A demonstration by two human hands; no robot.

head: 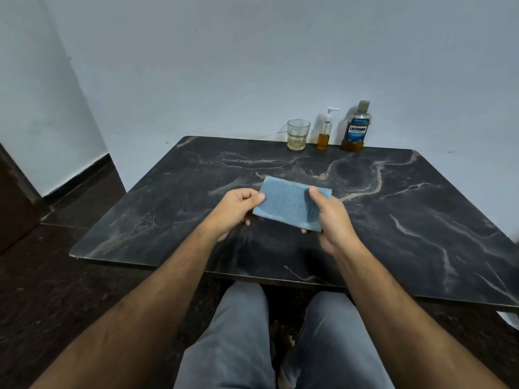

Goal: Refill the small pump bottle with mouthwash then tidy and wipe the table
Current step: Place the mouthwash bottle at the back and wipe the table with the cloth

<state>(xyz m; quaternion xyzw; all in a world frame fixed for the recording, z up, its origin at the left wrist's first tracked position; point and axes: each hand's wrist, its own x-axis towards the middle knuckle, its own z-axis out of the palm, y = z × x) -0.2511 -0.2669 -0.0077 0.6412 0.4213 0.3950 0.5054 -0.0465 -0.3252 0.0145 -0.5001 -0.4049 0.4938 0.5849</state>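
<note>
A folded blue cloth (286, 204) is held above the middle of the dark marble table (407, 209). My left hand (234, 209) pinches its left edge and my right hand (331, 217) grips its right side. At the table's far edge stand three items in a row: a drinking glass (298, 134) with a little pale liquid, the small pump bottle (324, 130) about a third full of amber liquid, and the large mouthwash bottle (356, 127), capped, with amber liquid low in it.
The table stands against a white wall. A dark floor lies to the left, with a dark door or panel (14, 197) at the far left. My knees in grey trousers (238, 332) sit under the table's near edge.
</note>
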